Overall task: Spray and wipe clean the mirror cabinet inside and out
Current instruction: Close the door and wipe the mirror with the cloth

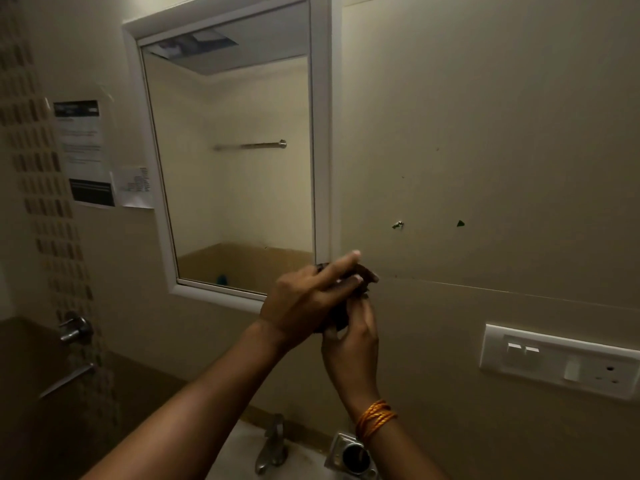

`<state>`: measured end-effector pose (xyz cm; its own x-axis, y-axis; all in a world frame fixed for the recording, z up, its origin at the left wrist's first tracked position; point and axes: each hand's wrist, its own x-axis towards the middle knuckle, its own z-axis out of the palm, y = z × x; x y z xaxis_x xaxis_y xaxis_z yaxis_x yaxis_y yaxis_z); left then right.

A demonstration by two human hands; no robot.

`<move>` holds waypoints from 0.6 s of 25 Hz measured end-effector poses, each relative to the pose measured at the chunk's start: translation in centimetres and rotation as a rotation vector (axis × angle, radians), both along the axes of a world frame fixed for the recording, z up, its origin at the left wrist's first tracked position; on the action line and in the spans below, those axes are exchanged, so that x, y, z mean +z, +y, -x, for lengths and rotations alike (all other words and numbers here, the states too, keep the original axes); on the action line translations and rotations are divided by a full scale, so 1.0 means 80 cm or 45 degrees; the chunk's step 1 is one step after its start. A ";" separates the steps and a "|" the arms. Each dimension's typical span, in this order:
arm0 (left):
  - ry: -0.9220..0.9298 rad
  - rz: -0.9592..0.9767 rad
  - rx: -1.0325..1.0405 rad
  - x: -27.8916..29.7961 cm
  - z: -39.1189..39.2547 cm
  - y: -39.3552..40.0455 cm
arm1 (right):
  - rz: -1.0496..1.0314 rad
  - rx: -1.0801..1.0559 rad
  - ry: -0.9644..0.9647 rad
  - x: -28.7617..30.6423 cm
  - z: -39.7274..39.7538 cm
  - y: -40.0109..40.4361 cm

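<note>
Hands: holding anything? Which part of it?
Both hold a dark cloth, bunched between them near the mirror cabinet's lower right corner. Left hand covers it from above; right hand grips its lower part. Most of it is hidden.

Both hands [325, 306] clasped together, raised

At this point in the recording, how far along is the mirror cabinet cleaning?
Nothing looks finished: no spray or wipe marks are visible on the mirror. In hand: the left hand and right hand both grip a dark cloth below the white frame. The door appears shut, so wiping inside and out seems left.
</note>
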<state>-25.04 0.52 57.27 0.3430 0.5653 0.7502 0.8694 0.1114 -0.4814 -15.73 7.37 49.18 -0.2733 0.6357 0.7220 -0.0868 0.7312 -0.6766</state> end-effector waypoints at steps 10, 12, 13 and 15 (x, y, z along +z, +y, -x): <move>0.189 0.443 0.027 0.014 0.008 -0.013 | -0.025 0.020 -0.170 0.034 0.014 -0.011; 0.056 0.381 0.086 0.036 0.013 -0.013 | 0.006 0.114 -0.024 0.031 0.005 0.010; 0.006 0.327 0.112 0.049 0.015 -0.013 | 0.023 0.194 0.062 0.036 0.011 0.011; -0.016 0.234 0.137 0.072 0.016 -0.016 | -0.007 0.281 0.133 0.053 0.013 0.012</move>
<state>-26.31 -0.72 63.05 0.2642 0.7259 0.6351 0.8634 0.1154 -0.4911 -16.77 8.33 53.42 -0.3291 0.5645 0.7570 -0.3143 0.6904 -0.6516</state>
